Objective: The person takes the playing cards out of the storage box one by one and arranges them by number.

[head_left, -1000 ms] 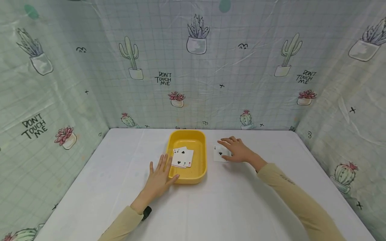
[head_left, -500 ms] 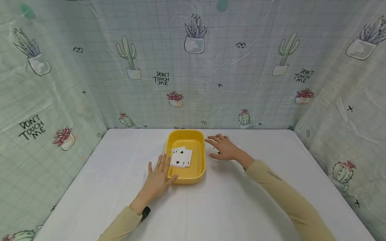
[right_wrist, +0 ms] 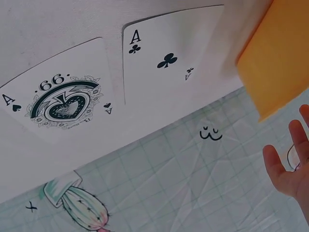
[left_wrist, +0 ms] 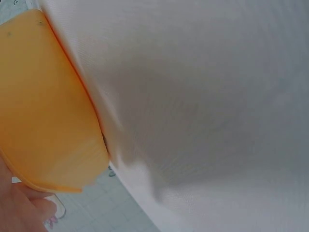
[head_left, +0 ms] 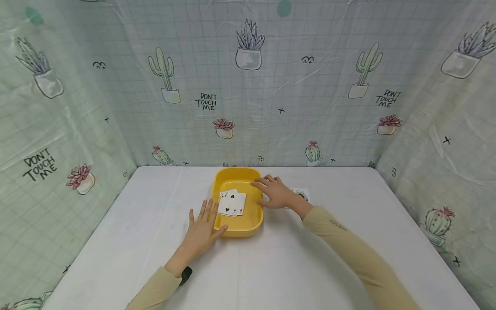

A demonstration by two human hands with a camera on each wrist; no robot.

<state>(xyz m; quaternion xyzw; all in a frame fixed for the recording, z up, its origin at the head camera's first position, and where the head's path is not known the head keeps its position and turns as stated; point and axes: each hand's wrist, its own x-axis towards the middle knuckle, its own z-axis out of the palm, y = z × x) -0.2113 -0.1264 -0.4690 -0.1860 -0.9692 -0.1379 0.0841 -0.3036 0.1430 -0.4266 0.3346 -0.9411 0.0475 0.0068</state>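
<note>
A yellow plastic tray (head_left: 253,219) lies on the white table, holding overlapping playing cards (head_left: 231,203) face up near its left side. My left hand (head_left: 200,232) rests at the tray's left front rim, fingers straight and spread. In the left wrist view, fingers (left_wrist: 21,208) show beside the tray wall (left_wrist: 48,106). My right hand (head_left: 274,193) is at the right rim with fingers extended over it, holding no card. To its right lie an ace of spades (right_wrist: 67,104) and an ace of clubs (right_wrist: 169,58), partly hidden by the hand and wrist in the head view.
The white tabletop (head_left: 155,202) extends on both sides of the tray. A cactus-print curtain (head_left: 248,107) rises behind the table and along its sides. A dark watch or band (head_left: 186,275) is on the left wrist.
My right hand has moved left from above the ace of clubs to the tray's right rim, uncovering the ace of spades. The left hand stays at the left rim.
</note>
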